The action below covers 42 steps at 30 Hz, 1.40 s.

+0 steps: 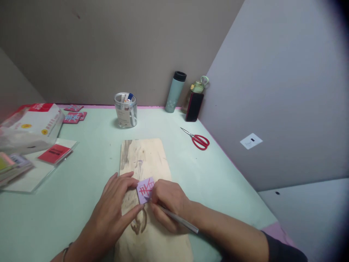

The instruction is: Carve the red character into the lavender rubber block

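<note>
A small purple square (143,194) with red character strokes lies on a wooden board (147,153). My left hand (111,207) steadies the square, with the thumb at its lower edge and the index finger at its left edge. In my right hand (170,203) is a slim silver craft knife (181,221), held like a pen. Its handle slants down to the right, and its tip end is at the square's lower right part. My right fingers cover the square's right edge and most of the tip.
Red-handled scissors (200,141) lie right of the board. Behind stand a clear jar (125,112) of pens, a teal tumbler (176,92), a green-lidded bottle (198,86) and a phone (194,107). At left are a plastic bag (35,127), pink-red character pieces (73,117) and a red card (54,154).
</note>
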Tool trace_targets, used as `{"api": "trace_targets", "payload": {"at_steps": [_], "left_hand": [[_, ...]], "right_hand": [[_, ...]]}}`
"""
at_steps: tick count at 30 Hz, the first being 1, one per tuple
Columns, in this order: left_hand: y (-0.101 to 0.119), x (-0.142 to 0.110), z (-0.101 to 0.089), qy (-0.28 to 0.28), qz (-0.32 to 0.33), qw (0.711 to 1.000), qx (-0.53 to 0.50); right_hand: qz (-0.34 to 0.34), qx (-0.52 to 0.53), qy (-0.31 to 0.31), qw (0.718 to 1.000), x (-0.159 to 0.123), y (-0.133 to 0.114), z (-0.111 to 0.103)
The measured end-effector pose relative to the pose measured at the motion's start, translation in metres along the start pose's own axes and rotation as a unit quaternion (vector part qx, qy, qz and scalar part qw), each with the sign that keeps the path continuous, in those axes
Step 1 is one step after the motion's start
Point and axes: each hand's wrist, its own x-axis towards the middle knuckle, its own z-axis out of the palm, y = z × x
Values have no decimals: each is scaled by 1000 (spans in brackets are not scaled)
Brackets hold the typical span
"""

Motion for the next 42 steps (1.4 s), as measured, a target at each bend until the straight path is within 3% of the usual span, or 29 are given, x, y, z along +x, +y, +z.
{"api": "trace_targets", "payload": {"at_steps": [5, 13, 18, 24, 27, 31, 34, 40, 42], "left_hand": [[0, 1, 0, -6, 2, 1000, 0], [0, 1, -1, -3, 13, 1000, -4], [1, 0, -1, 8, 14, 1000, -1], [3, 2, 0, 20, 24, 999, 6], [4, 2, -1, 16, 25, 1000, 7], [4, 3, -2, 5, 17, 1000, 14], [3, 4, -2, 8, 14, 1000, 14], [3, 6, -6, 14, 10, 1000, 6], [2, 5, -8, 0, 11, 1000, -2]], "right_hand": [[16, 5, -4, 1000, 0, -1, -1], [-102, -130, 9, 986, -3, 4, 9], [-124, -219, -24, 968, -3, -1, 9], [-127, -233, -18, 964, -1, -3, 11], [-108, -177, 8, 978, -4, 3, 13], [-16, -55, 22, 998, -8, 6, 11], [41, -19, 6, 999, -7, 4, 7], [63, 14, 15, 998, -7, -2, 2], [113, 51, 33, 992, -7, -4, -1]]}}
